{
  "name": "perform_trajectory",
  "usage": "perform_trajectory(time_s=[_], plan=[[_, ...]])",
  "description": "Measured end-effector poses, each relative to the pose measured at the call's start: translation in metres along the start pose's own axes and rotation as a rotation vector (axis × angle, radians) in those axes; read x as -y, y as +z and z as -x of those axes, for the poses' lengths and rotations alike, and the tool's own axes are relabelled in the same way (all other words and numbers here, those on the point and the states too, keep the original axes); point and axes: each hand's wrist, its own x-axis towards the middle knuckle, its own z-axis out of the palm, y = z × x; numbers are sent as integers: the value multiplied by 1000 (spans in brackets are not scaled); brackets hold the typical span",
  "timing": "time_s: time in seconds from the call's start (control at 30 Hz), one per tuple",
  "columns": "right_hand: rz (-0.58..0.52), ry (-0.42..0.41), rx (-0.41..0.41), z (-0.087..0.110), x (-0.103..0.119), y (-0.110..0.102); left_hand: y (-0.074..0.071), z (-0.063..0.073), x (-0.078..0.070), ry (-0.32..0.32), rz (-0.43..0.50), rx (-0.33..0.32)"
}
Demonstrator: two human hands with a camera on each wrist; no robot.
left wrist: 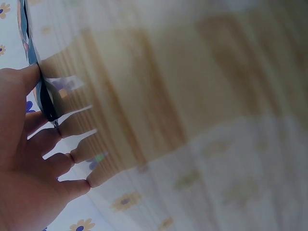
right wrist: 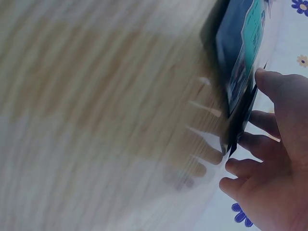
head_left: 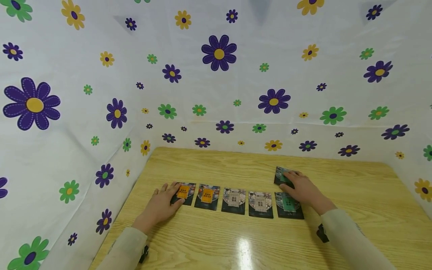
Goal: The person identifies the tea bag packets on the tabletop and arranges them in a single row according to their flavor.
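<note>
Several flat dark packets with printed labels lie in a row on the wood-grain table. At the row's left end, my left hand (head_left: 162, 202) rests on an orange-labelled packet (head_left: 188, 192); its thumb touches the packet's edge in the left wrist view. Beside it are a second orange-labelled packet (head_left: 207, 195) and two grey-labelled packets (head_left: 233, 200), (head_left: 261, 204). A green-labelled packet (head_left: 291, 206) ends the row. Behind that one, my right hand (head_left: 302, 189) touches another green-labelled packet (head_left: 281, 175), partly covering it. In the right wrist view, its fingertips are spread along the packet's side.
The wood-grain table (head_left: 202, 240) meets white flower-printed sheeting (head_left: 189, 90) at its back and sides. A small black device (head_left: 322, 233) shows under the right sleeve, and another (head_left: 144, 255) by the left sleeve.
</note>
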Motion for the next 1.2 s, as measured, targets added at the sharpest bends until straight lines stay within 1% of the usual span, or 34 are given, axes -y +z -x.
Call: perform_trajectory(time_s=[0.4,0.63,0.83,1.2], plan=[[22,28,-16,18,-16,-4,2,0,2,3,9,4],[18,38,-20,30,-25,-7,0,2,0,2,12,3],[15,32,-32,38,-29,-8,-2,2,-2,1,3,5],[-9,34,-31,50,-35,-11,-4,3,-4,-1,10,13]])
